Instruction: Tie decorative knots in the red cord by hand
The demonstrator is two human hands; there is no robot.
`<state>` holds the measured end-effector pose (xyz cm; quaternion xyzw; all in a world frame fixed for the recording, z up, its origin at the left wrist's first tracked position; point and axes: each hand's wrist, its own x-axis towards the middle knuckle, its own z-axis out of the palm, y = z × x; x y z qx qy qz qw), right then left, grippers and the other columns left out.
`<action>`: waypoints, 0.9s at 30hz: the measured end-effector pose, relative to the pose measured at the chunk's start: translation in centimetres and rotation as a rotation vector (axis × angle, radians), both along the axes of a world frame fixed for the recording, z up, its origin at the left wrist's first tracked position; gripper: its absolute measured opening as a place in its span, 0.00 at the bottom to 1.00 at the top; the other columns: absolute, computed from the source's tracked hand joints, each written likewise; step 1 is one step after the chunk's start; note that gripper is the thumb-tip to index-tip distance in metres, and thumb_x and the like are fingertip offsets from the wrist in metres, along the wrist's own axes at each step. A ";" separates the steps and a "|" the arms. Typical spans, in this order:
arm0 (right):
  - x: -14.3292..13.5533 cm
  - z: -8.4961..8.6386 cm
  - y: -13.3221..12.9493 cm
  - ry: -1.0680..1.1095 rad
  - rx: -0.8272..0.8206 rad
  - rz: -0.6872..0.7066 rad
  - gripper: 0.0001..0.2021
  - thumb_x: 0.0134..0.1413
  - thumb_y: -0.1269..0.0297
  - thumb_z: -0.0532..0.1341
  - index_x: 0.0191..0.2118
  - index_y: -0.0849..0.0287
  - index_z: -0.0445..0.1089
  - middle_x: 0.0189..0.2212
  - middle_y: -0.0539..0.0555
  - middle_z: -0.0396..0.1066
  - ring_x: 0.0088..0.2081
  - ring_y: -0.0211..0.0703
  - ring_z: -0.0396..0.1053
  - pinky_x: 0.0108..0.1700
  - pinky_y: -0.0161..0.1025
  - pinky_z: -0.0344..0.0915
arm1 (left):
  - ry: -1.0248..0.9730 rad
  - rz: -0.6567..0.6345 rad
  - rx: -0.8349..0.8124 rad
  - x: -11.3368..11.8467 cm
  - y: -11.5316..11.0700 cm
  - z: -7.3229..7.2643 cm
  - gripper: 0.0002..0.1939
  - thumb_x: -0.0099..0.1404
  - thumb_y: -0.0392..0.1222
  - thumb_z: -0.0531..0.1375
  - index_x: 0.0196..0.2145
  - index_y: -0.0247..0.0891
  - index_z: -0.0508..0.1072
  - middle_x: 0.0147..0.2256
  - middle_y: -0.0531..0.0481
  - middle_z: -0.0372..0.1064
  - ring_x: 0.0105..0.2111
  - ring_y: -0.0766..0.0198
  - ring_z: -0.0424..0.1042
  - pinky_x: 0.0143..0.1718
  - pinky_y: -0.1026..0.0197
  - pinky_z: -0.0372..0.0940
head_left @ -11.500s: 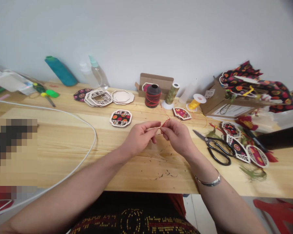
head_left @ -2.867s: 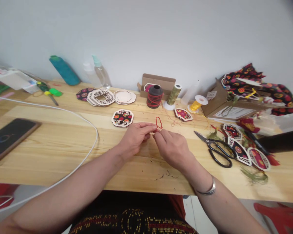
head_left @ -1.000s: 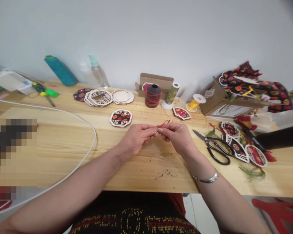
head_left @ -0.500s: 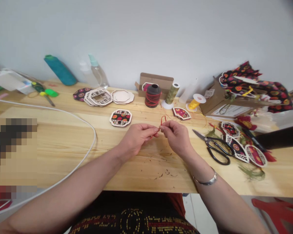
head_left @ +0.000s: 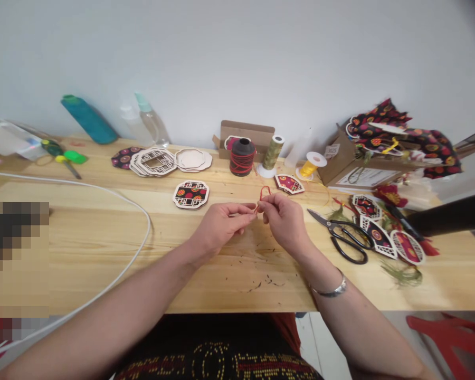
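A short red cord (head_left: 265,190) is pinched between my two hands over the middle of the wooden table (head_left: 114,248). My left hand (head_left: 226,224) grips it with thumb and fingertips pressed together. Close beside it, my right hand (head_left: 282,217) pinches the same cord, and a small loop stands up above those fingers. The cord's lower part is hidden by the fingertips. Left of my hands lies an octagonal patterned ornament (head_left: 191,195) with a white lattice frame. Behind them stands a dark spool wound with red cord (head_left: 242,157).
Black-handled scissors (head_left: 342,235) and several tasselled ornaments (head_left: 407,247) lie at right, before a cardboard box (head_left: 360,169) of fabric. A yellow ribbon spool (head_left: 311,165), lattice frames (head_left: 154,161) and a spray bottle (head_left: 152,121) line the wall. A white cable (head_left: 145,221) curves across the left.
Both hands stay at the cord with only small finger movements; the left fingers have spread slightly. The whole view has shifted a little, so the table items appear further left.
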<state>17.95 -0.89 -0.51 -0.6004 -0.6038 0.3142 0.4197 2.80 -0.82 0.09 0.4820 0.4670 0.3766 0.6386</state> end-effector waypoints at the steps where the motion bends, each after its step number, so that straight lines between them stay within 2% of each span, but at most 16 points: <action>1: 0.0 0.0 0.0 0.049 -0.028 0.006 0.07 0.52 0.64 0.58 0.26 0.59 0.68 0.16 0.47 0.65 0.20 0.35 0.61 0.26 0.33 0.57 | 0.033 -0.009 0.016 0.0 0.0 0.0 0.06 0.52 0.41 0.65 0.26 0.36 0.79 0.46 0.47 0.73 0.18 0.78 0.56 0.21 0.66 0.54; 6: -0.2 0.0 0.1 0.307 -0.155 0.042 0.08 0.50 0.62 0.59 0.25 0.60 0.67 0.12 0.44 0.62 0.16 0.31 0.57 0.21 0.31 0.53 | 0.213 -0.022 0.109 0.0 -0.2 -0.1 0.06 0.54 0.40 0.63 0.29 0.38 0.80 0.50 0.45 0.71 0.25 0.71 0.66 0.25 0.65 0.57; 11: -0.4 0.3 0.0 0.470 -0.238 0.065 0.09 0.46 0.61 0.61 0.24 0.61 0.66 0.10 0.43 0.60 0.14 0.29 0.54 0.18 0.29 0.48 | 0.217 -0.032 0.134 0.2 -0.3 -0.3 0.06 0.53 0.39 0.63 0.29 0.38 0.80 0.47 0.45 0.73 0.32 0.66 0.71 0.30 0.64 0.61; 14: -0.5 0.6 -0.1 0.520 -0.277 0.087 0.10 0.47 0.61 0.61 0.24 0.61 0.66 0.10 0.43 0.58 0.13 0.27 0.51 0.17 0.28 0.46 | 0.216 -0.033 0.145 0.2 -0.4 -0.2 0.05 0.54 0.39 0.63 0.26 0.38 0.79 0.42 0.47 0.76 0.29 0.67 0.70 0.29 0.64 0.61; 19: -0.6 0.9 -0.3 0.550 -0.290 0.091 0.09 0.47 0.61 0.61 0.23 0.62 0.66 0.09 0.43 0.58 0.13 0.27 0.50 0.16 0.28 0.44 | 0.263 -0.040 0.134 0.2 -0.5 0.2 0.07 0.55 0.41 0.62 0.27 0.37 0.79 0.27 0.51 0.76 0.25 0.67 0.68 0.28 0.64 0.61; 27: -0.7 1.0 -0.2 0.592 -0.326 0.088 0.10 0.46 0.61 0.61 0.23 0.62 0.65 0.09 0.43 0.58 0.13 0.27 0.51 0.17 0.28 0.45 | 0.315 -0.031 0.270 0.1 -0.3 -0.4 0.08 0.56 0.43 0.61 0.28 0.36 0.78 0.30 0.49 0.77 0.32 0.62 0.71 0.36 0.61 0.63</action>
